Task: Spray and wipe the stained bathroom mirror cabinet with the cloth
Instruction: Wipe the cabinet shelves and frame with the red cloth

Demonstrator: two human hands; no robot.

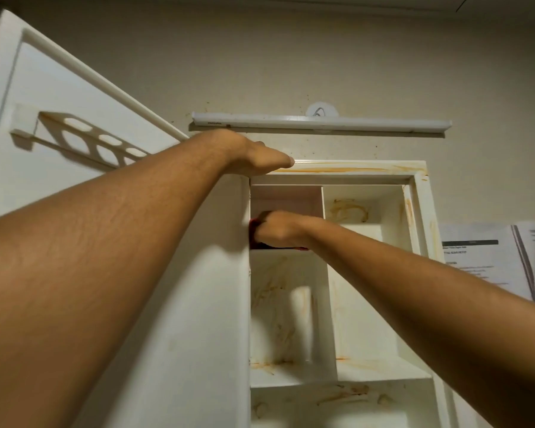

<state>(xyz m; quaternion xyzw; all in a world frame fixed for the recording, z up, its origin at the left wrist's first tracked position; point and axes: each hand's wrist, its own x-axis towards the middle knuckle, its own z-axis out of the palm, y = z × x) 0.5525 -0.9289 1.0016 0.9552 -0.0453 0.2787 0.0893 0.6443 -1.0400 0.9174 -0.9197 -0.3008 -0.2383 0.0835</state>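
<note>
A white mirror cabinet [420, 211] is seen from below with its door [59, 97] swung open to the left. On the inside of the door a white rack [84, 140] with 3 oval holes is fixed. The cabinet interior is divided by a vertical partition [326, 273] into 2 columns of compartments, and orange-brown stains are spread over the top frame, the right frame, the back walls and the shelves.

The left hand [257, 159] is laid flat, palm down, on the top left corner of the cabinet frame, with the fingers stretched out towards the right along the stained top edge; nothing is held in it.

The right hand [278, 228] is reached into the upper left compartment and is closed over a dark red cloth [254, 227]. The cloth is mostly hidden by the hand; it is pressed against the left inner wall of that compartment, and a small part of it is seen along the shelf [291, 250] just under the hand.

Above the cabinet a long white light bar [322, 122] is mounted on the beige wall [291, 57], with a round hook [321, 110] just above it. To the right of the cabinet, printed sheets of paper [491, 257] are fixed to the wall; their text is too blurred to be read.
</note>
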